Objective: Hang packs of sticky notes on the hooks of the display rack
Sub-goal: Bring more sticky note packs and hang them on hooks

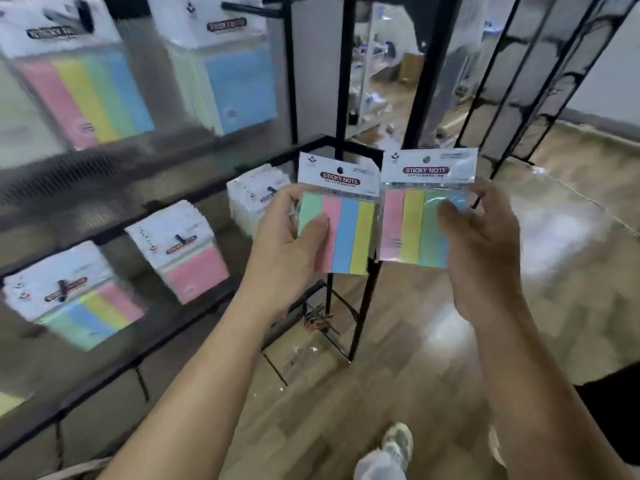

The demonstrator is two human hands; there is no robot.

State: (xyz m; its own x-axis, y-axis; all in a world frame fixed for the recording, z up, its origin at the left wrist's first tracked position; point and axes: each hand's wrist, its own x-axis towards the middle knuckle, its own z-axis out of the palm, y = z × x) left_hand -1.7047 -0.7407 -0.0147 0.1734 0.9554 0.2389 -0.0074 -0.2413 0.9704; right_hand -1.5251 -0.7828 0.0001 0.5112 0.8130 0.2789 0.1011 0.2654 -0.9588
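On my feed the left thumb (317, 226) lies flat across the face of a striped pack (349, 233), with the other fingers wrapped round its left edge, so the left hand (287, 247) grips it upright. The right thumb (446, 216) presses the front of a second pack (408, 223), and the right hand (485, 258) holds it just beside the first, a narrow gap between them. I see both packs in the air before the black display rack (347, 81), on no hook. Further left, hung packs (194, 271) sit on the hooks (180, 239), blurred.
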